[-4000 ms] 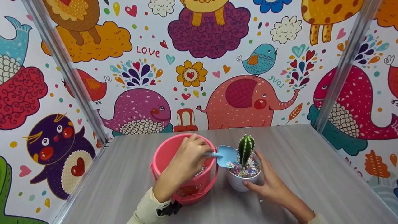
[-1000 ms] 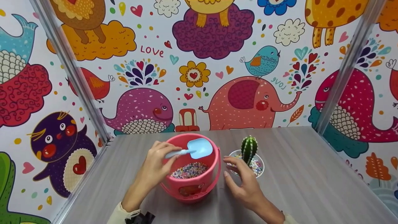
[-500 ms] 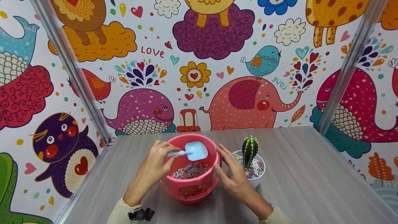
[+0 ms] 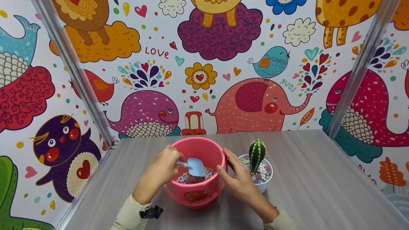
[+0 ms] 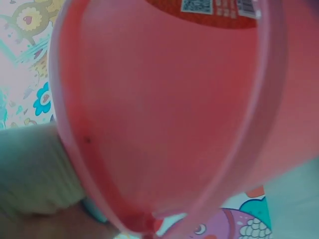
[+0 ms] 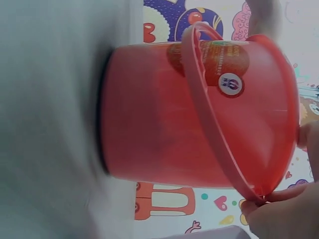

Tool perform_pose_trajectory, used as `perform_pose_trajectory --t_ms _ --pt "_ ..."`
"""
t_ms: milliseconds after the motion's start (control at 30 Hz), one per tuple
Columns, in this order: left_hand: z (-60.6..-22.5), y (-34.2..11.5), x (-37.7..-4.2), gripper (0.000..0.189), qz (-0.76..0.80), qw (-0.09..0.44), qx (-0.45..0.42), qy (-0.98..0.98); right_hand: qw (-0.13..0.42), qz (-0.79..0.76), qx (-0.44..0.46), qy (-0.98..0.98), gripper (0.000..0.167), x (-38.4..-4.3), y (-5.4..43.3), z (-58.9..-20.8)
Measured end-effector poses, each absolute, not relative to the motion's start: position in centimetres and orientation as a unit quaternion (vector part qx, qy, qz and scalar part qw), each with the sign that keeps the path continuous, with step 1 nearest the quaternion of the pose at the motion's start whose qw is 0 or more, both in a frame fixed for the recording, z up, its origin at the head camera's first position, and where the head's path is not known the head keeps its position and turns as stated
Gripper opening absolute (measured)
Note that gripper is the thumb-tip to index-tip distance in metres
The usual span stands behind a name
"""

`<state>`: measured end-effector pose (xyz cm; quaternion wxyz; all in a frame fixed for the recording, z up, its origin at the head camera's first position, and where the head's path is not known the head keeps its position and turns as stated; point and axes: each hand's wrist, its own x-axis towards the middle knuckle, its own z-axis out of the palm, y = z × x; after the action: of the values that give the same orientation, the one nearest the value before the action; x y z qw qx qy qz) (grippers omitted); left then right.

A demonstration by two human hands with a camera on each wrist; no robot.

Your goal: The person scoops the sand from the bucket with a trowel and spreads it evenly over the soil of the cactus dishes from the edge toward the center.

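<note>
My left hand [image 4: 163,167] grips the handle of a light blue toy shovel [image 4: 196,167] over the pink bucket [image 4: 204,150]. The shovel's blade tilts down inside the bucket, just above or touching small multicoloured beads [image 4: 183,177]; which of the two I cannot tell. My right hand [image 4: 241,179] holds the bucket's right rim, thumb at the front and fingers along the side. In the right wrist view, the fingers of that hand [image 6: 284,214] lie by the joint of the bucket's handle [image 6: 212,124]. The left wrist view shows mostly bucket wall [image 5: 164,109].
A white pot [image 4: 263,187] with a green cactus [image 4: 257,155] and colourful beads stands right of the bucket, partly behind my right hand. The grey wood-patterned table [image 4: 303,179] is bordered by walls printed with cartoon animals [image 4: 249,105].
My right hand has left the cactus pot and moved left onto the bucket rim. The left hand has carried the shovel from the pot back over the bucket and lowered its blade inside.
</note>
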<state>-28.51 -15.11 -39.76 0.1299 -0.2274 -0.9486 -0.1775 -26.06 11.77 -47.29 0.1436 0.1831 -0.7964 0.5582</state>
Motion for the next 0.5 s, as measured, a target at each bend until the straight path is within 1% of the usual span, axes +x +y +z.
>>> perform_pose_trajectory --t_ms 133,233,367,500 --pt "-39.4 -14.7 -28.4 0.016 -0.163 0.094 -0.209 -0.960 0.141 0.554 0.179 -0.801 0.073 -26.0 11.7 -47.1" --pt "-39.3 -14.4 -28.4 0.022 -0.133 0.089 -0.196 -0.967 0.134 0.553 0.173 -0.804 0.073 -26.0 11.7 -47.0" --pt "-39.6 -13.6 -28.7 0.022 -0.047 0.124 -0.196 -0.972 0.132 0.550 0.173 -0.806 0.073 -25.9 11.7 -47.0" --pt "-40.3 -12.7 -29.0 0.022 0.033 0.160 -0.176 -0.971 0.137 0.553 0.179 -0.802 0.072 -25.9 11.6 -47.1"
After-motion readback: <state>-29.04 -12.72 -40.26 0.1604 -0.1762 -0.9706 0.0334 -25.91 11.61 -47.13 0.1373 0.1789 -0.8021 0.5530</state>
